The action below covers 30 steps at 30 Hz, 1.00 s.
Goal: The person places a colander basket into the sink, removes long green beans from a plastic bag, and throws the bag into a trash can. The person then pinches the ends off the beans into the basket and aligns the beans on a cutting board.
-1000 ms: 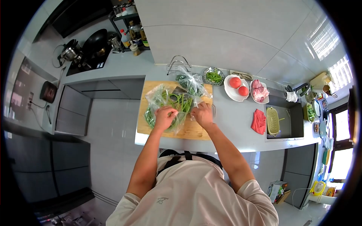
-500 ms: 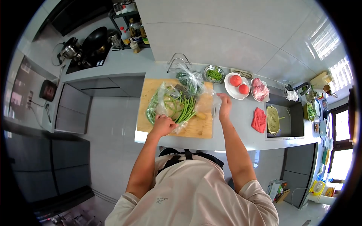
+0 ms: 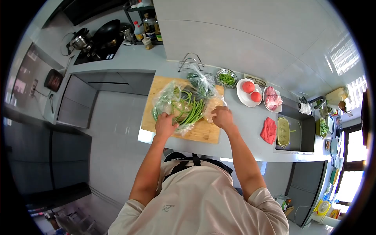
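Long green beans (image 3: 194,113) lie partly out of a clear plastic bag (image 3: 161,102) on a wooden cutting board (image 3: 203,137). At the bag's lower left edge, my left hand (image 3: 165,125) has its fingers curled on the plastic. My right hand (image 3: 223,117) grips a second clear bag (image 3: 212,106) at the board's right side; something tan shows through it, its kind unclear. Behind the beans sits another knotted bag (image 3: 201,83) with dark green contents.
Along the wall stand a metal rack (image 3: 191,60), a glass bowl of cut greens (image 3: 226,78), a plate with two tomatoes (image 3: 248,87) and a dish of raw meat (image 3: 273,98). A red cloth (image 3: 268,130) lies beside the sink (image 3: 299,135), which holds a green strainer (image 3: 283,132).
My right hand has moved left and down from beyond the board's edge onto the tan-filled bag. My left hand has shifted slightly along the bean bag. The view has turned a little.
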### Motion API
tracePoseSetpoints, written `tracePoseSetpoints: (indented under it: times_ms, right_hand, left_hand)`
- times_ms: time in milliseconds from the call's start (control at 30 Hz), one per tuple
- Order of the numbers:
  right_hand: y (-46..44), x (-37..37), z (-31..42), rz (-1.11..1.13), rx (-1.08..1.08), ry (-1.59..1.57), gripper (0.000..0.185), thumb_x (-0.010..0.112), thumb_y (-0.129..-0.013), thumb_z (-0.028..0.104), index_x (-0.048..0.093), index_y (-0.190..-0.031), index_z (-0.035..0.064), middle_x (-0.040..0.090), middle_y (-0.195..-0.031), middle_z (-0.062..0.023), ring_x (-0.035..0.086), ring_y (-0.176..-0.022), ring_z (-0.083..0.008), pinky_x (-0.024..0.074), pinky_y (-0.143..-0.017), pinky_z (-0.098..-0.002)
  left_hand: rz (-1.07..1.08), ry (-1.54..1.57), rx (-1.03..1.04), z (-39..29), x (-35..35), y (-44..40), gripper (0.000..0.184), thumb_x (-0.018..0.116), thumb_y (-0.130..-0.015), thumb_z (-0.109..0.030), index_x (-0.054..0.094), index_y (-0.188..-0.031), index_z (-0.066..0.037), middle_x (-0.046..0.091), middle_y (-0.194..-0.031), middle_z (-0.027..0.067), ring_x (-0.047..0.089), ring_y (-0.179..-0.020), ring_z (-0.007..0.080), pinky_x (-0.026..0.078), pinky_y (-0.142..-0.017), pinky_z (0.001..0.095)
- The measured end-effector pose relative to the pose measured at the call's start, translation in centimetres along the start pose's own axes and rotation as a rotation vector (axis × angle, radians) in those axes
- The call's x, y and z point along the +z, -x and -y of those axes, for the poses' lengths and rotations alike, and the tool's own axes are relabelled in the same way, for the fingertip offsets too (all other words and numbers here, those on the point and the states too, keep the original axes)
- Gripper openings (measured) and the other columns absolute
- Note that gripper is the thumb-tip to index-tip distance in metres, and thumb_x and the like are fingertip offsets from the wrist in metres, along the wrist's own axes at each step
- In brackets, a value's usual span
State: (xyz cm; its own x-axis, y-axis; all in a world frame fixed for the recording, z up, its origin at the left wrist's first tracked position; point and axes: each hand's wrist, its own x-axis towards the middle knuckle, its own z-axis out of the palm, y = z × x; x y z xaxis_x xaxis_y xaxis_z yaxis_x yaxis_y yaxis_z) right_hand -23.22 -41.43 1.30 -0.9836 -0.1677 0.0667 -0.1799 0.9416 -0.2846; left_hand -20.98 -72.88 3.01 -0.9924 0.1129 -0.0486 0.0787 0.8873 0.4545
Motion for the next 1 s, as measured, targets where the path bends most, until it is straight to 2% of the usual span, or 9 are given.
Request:
tracePoseSetpoints:
  times_ms: [100, 233, 367, 500, 567, 767, 800, 900, 1000]
  right_hand:
    - [-0.3, -2.0, 2.0, -0.283, 0.171, -0.063, 0.026, 0.071, -0.081, 0.011, 0.080, -0.105, 0.0152, 0.071, -0.117, -0.0071, 0.065, -0.111, -0.0315, 0.0560, -0.087, -0.0402]
    - [-0.6, -2.5, 2.6, -0.444, -0.201, -0.402, 0.020, 0.071, -0.078, 0.008, 0.080, -0.096, 0.0117, 0.073, -0.102, -0.0086, 0.068, -0.095, -0.0292, 0.0575, -0.080, -0.0400]
    - [-0.7, -1.2, 2.9, -0.122, -0.313, -0.534, 0.020, 0.064, -0.083, 0.013, 0.080, -0.095, 0.0108, 0.075, -0.093, -0.0122, 0.068, -0.092, -0.0336, 0.0570, -0.084, -0.0431]
    - [-0.3, -0.2, 3.6, 0.196, -0.163, -0.356, 0.027, 0.059, -0.090, 0.017, 0.081, -0.104, 0.0122, 0.077, -0.102, -0.0156, 0.070, -0.097, -0.0359, 0.0568, -0.089, -0.0452]
    - [0.3, 1.9, 2.9, 0.189, -0.069, -0.384, 0.029, 0.056, -0.092, 0.016, 0.079, -0.110, 0.0138, 0.076, -0.105, -0.0162, 0.070, -0.098, -0.0365, 0.0568, -0.090, -0.0460]
    - [1.7, 1.8, 2.5, 0.166, 0.030, -0.422, 0.031, 0.055, -0.092, 0.013, 0.078, -0.113, 0.0125, 0.075, -0.108, -0.0176, 0.071, -0.098, -0.0375, 0.0570, -0.090, -0.0461]
    - [1.6, 1.9, 2.6, 0.177, 0.060, -0.426, 0.031, 0.055, -0.091, 0.012, 0.078, -0.113, 0.0120, 0.075, -0.109, -0.0182, 0.071, -0.098, -0.0377, 0.0571, -0.089, -0.0456]
    - [0.9, 2.7, 3.0, 0.164, 0.123, -0.484, 0.029, 0.060, -0.092, 0.013, 0.077, -0.114, 0.0106, 0.076, -0.109, -0.0180, 0.073, -0.097, -0.0346, 0.0579, -0.087, -0.0421]
    - [0.3, 2.8, 4.1, 0.150, 0.238, -0.658, 0.028, 0.066, -0.094, 0.019, 0.076, -0.119, 0.0108, 0.077, -0.107, -0.0147, 0.074, -0.093, -0.0257, 0.0581, -0.085, -0.0372]
  left_hand:
    - [0.000, -0.164, 0.193, -0.6, 0.3, 0.7, 0.043, 0.081, -0.082, -0.016, 0.072, -0.123, -0.009, 0.062, -0.114, 0.0088, 0.057, -0.116, 0.0330, 0.049, -0.098, 0.0446]
    - [-0.100, 0.007, 0.347, -2.1, 3.2, -0.2, 0.033, 0.072, -0.090, -0.012, 0.072, -0.122, -0.008, 0.066, -0.116, 0.0094, 0.060, -0.115, 0.0344, 0.050, -0.096, 0.0457]
    - [-0.013, 0.170, 0.147, -4.0, 5.1, -2.1, 0.037, 0.073, -0.092, -0.021, 0.069, -0.125, -0.005, 0.071, -0.115, 0.0135, 0.065, -0.109, 0.0360, 0.052, -0.093, 0.0464]
    - [0.098, -0.079, -0.012, -6.7, 5.5, -3.0, 0.064, 0.082, -0.083, -0.042, 0.063, -0.130, -0.003, 0.072, -0.114, 0.0178, 0.068, -0.109, 0.0371, 0.052, -0.095, 0.0469]
    - [0.226, -0.216, -0.066, -7.9, 5.0, -3.1, 0.077, 0.086, -0.076, -0.050, 0.061, -0.133, -0.003, 0.072, -0.115, 0.0199, 0.069, -0.110, 0.0372, 0.052, -0.096, 0.0471]
    - [0.452, 0.104, -0.243, -3.1, 7.9, -5.6, 0.055, 0.085, -0.072, -0.037, 0.074, -0.115, -0.004, 0.075, -0.111, 0.0215, 0.071, -0.107, 0.0395, 0.055, -0.091, 0.0487]
    - [0.471, 0.216, -0.279, -2.5, 7.9, -6.0, 0.040, 0.083, -0.073, -0.025, 0.078, -0.107, -0.005, 0.077, -0.109, 0.0199, 0.073, -0.103, 0.0359, 0.056, -0.088, 0.0446]
    - [0.522, 0.708, -0.283, -0.7, 8.2, -7.4, 0.041, 0.083, -0.074, -0.019, 0.076, -0.111, -0.004, 0.076, -0.102, 0.0108, 0.071, -0.091, 0.0269, 0.055, -0.081, 0.0397]
    - [0.546, 0.870, -0.370, -1.5, 4.8, -8.3, 0.031, 0.079, -0.081, -0.010, 0.073, -0.111, -0.003, 0.074, -0.098, 0.0072, 0.069, -0.087, 0.0210, 0.054, -0.077, 0.0364]
